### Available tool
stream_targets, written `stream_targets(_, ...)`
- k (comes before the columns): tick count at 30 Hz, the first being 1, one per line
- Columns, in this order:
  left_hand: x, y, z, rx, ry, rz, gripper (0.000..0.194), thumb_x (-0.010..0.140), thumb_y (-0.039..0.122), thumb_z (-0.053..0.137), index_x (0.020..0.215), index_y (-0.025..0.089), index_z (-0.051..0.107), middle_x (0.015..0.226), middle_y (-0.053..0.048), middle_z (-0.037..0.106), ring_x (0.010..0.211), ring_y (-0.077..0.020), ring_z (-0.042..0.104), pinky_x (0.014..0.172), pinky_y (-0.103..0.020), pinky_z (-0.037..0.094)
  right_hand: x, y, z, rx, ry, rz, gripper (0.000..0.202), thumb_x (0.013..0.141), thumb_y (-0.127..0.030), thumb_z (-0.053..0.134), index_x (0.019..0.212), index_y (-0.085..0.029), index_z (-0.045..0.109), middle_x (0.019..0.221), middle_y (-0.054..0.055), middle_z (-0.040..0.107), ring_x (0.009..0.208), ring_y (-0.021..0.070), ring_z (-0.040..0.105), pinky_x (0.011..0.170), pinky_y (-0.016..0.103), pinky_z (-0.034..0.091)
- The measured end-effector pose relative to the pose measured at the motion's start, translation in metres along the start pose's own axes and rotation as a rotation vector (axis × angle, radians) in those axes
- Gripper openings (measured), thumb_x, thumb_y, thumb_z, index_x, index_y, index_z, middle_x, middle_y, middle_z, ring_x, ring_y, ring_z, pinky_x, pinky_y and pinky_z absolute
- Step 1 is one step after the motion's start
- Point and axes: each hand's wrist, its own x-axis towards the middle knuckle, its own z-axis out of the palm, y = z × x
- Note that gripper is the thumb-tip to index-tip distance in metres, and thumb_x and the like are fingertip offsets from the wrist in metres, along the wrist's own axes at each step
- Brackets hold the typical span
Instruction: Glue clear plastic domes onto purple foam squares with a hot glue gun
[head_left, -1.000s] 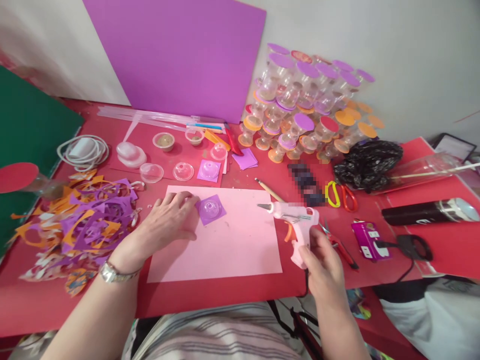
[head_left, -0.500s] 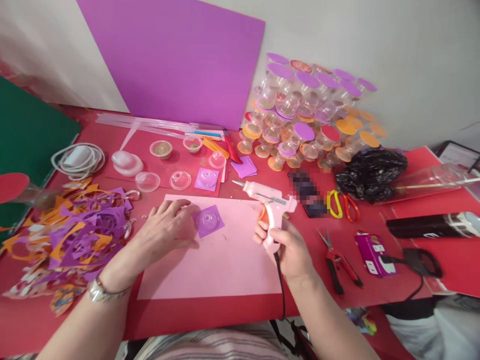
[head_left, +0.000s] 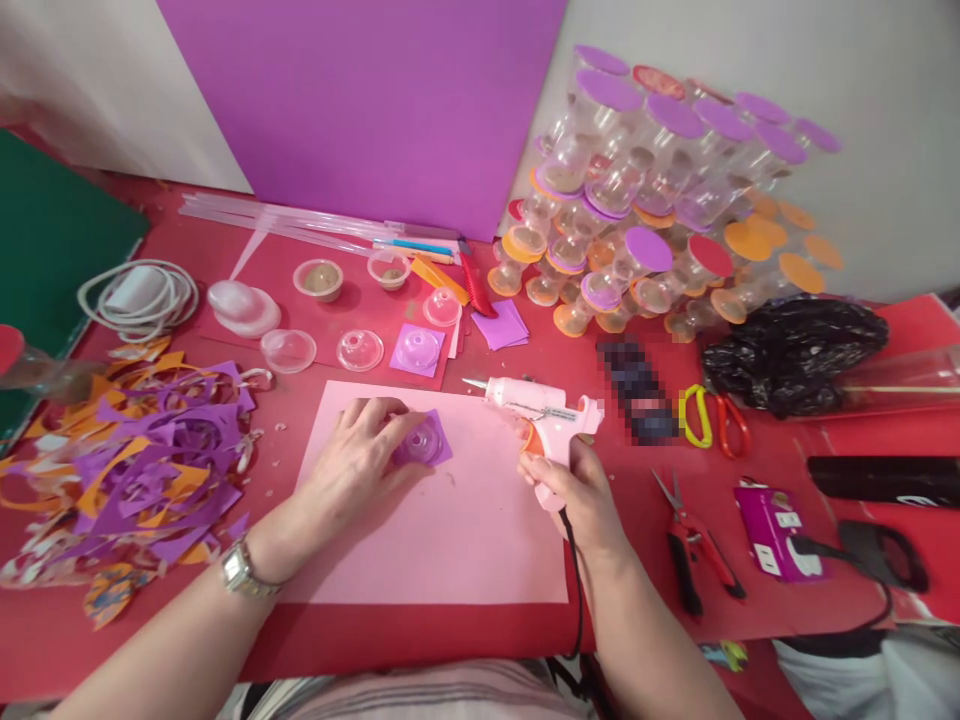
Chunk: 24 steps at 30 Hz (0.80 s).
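My left hand (head_left: 364,448) lies over the pink sheet (head_left: 450,550), its index finger and thumb closed about the left side of a clear plastic dome lid (head_left: 421,441). This lid sits on a purple foam square (head_left: 443,425), and my fingers partly cover both. In my right hand (head_left: 581,495) is a pink hot glue gun (head_left: 551,412) with an orange trigger, its metal nozzle pointing left above the sheet. My fingers wrap round its handle, and a black cord hangs from it. Behind the sheet, another dome lid (head_left: 418,349) rests on a second purple square.
Purple and orange scraps (head_left: 161,450) are heaped at left. Stacked plastic hourglass shapes (head_left: 637,200) rise at the back right. Red-handled pliers (head_left: 697,550), scissors (head_left: 696,415), a black plastic bag (head_left: 787,350) and a purple box (head_left: 780,530) lie at right. Two sand-filled cups (head_left: 319,280) stand behind.
My left hand has moved right, and its fingers have closed in around the dome lid. The glue gun stays in my right hand, tilted a little differently. The view has shifted slightly.
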Motion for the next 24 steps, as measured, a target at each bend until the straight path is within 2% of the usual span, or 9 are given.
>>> stream_targets(2,0.0,0.004,-0.004,-0.013,-0.002,-0.01,0.039,0.086,0.04,0.064,0.121,0.022,0.064,0.114,-0.013,0.061,0.104,-0.0303,0.057,0.093,-0.048,0.052,-0.002,0.002,-0.001,-0.015,0.004,-0.007,0.026,0.075,-0.037,0.072,0.096,-0.022,0.068,0.071,-0.001,0.056,0.055,0.0093,0.039,0.046,0.023,0.034)
stream_targets(4,-0.001,0.006,-0.009,-0.043,0.0,-0.009,0.038,0.088,0.041,0.062,0.121,0.024,0.063,0.119,-0.011,0.06,0.109,-0.0299,0.056,0.095,-0.047,0.051,-0.004,0.003,-0.002,-0.052,0.004,-0.025,0.026,0.075,-0.037,0.072,0.096,-0.022,0.069,0.072,-0.001,0.057,0.055,0.0094,0.041,0.046,0.023,0.035)
stream_targets(7,-0.004,0.005,-0.016,-0.087,0.01,0.008,0.037,0.092,0.043,0.055,0.124,0.025,0.06,0.127,-0.01,0.057,0.118,-0.0275,0.054,0.1,-0.042,0.051,-0.006,0.001,-0.002,-0.117,-0.024,-0.071,0.022,0.076,-0.037,0.069,0.092,-0.022,0.069,0.089,0.004,0.066,0.061,0.011,0.048,0.049,0.024,0.04)
stream_targets(10,-0.006,0.003,-0.018,-0.114,0.024,0.007,0.037,0.094,0.04,0.051,0.127,0.024,0.057,0.129,-0.01,0.058,0.117,-0.0256,0.058,0.099,-0.039,0.052,-0.007,-0.003,-0.002,-0.173,-0.068,-0.107,0.021,0.078,-0.037,0.065,0.092,-0.022,0.069,0.099,0.006,0.068,0.068,0.014,0.054,0.053,0.026,0.044)
stream_targets(15,-0.003,0.002,-0.013,-0.213,0.063,-0.01,0.037,0.087,0.038,0.06,0.12,0.02,0.059,0.121,-0.01,0.062,0.112,-0.026,0.061,0.098,-0.039,0.052,-0.006,-0.001,-0.004,-0.148,-0.065,-0.145,0.016,0.079,-0.031,0.066,0.093,-0.024,0.07,0.084,0.002,0.066,0.068,0.0135,0.054,0.055,0.024,0.044)
stream_targets(19,-0.002,0.001,-0.008,-0.281,0.058,-0.005,0.034,0.084,0.029,0.063,0.116,0.019,0.061,0.119,-0.01,0.062,0.109,-0.0242,0.06,0.096,-0.038,0.052,-0.008,0.001,-0.007,-0.143,-0.057,-0.2,0.013,0.082,-0.028,0.066,0.093,-0.024,0.07,0.089,0.001,0.068,0.075,0.0139,0.059,0.069,0.027,0.051)
stream_targets(21,-0.003,-0.001,-0.008,-0.287,0.058,0.025,0.037,0.081,0.03,0.069,0.116,0.018,0.063,0.118,-0.011,0.061,0.111,-0.0259,0.056,0.097,-0.039,0.05,-0.012,-0.003,-0.008,-0.2,-0.045,-0.235,0.013,0.084,-0.028,0.066,0.096,-0.024,0.07,0.09,0.002,0.07,0.076,0.0143,0.062,0.072,0.027,0.053)
stream_targets(24,-0.003,-0.002,-0.01,-0.275,0.055,-0.011,0.038,0.078,0.032,0.073,0.114,0.02,0.067,0.113,-0.01,0.06,0.106,-0.0265,0.052,0.094,-0.042,0.049,-0.018,-0.016,-0.008,-0.38,-0.069,-0.32,0.013,0.085,-0.029,0.065,0.096,-0.023,0.07,0.088,0.002,0.072,0.077,0.0159,0.066,0.07,0.027,0.056)
